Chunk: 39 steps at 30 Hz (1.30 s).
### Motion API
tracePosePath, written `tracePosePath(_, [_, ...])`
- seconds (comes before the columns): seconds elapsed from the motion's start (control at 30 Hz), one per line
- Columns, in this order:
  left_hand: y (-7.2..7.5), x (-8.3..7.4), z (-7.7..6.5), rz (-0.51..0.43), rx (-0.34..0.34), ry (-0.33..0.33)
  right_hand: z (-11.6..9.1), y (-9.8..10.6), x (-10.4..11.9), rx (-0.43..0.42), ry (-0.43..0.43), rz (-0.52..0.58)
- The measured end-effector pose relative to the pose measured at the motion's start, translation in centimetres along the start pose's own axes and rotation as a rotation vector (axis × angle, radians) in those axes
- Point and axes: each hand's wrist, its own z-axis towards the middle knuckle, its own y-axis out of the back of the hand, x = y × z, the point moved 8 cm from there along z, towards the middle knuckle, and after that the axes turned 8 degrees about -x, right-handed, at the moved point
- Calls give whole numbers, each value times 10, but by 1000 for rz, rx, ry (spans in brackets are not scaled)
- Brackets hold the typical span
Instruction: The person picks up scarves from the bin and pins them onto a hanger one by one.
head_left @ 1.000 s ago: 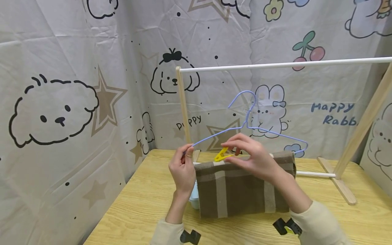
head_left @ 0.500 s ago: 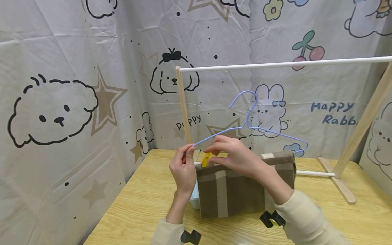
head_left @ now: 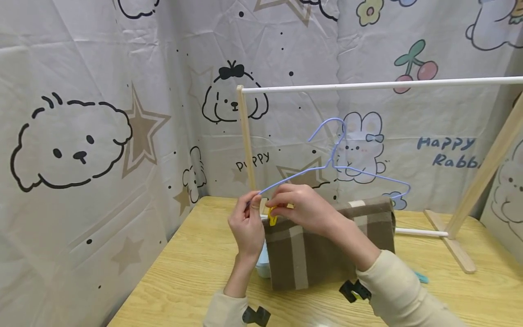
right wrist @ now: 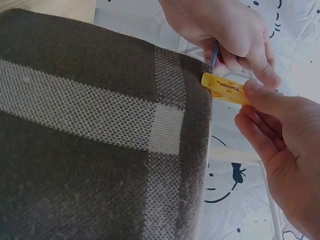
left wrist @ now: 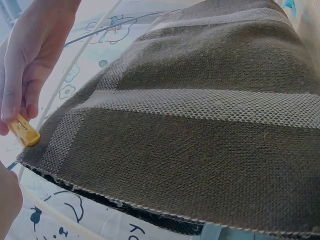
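Note:
A brown plaid cloth (head_left: 327, 254) with pale stripes hangs folded over the lower bar of a blue wire hanger (head_left: 302, 173). My left hand (head_left: 248, 227) pinches the hanger's left corner between thumb and fingers, right beside the cloth's edge. With thumb and fingers my right hand (head_left: 306, 206) pinches a yellow clothespin (head_left: 272, 218) at the cloth's top left corner. In the right wrist view the clothespin (right wrist: 222, 87) has its jaw end over the cloth's folded edge. The left wrist view shows the same clothespin (left wrist: 25, 132) against the cloth corner.
A rack with a white top rail (head_left: 367, 85) and wooden posts (head_left: 245, 136) stands behind the hanger. Its white lower bar (head_left: 421, 232) runs behind the cloth. A light blue container (head_left: 263, 265) is partly hidden behind the cloth. A teal clothespin-like piece (head_left: 421, 277) lies on the wooden table (head_left: 171, 281).
My right hand has moved left along the cloth's top with the yellow clothespin, from near its middle to the left corner, and the clothespin has turned downward. The left hand keeps its hold.

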Motion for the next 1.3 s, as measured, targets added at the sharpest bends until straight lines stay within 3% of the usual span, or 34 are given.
tracePosePath(0.47, [2,-5,-1,-13,-13,-69,-8,-6,-5,-5,-6,46])
tracePosePath(0.7, [-3,-4,0,-11,14,-87,-18,-7,-6,60,-91,-81])
tracePosePath(0.9, [-3,1,3,4,15,-60,-28,13,1,-48,-47,-93])
tracePosePath(1.07, [-1,1,5,10,-2,-53,-47,35,-2,-123,-75,-79])
tracePosePath(1.3, [1,0,5,4,0,-58,-80,58,-4,-163,-107,-58])
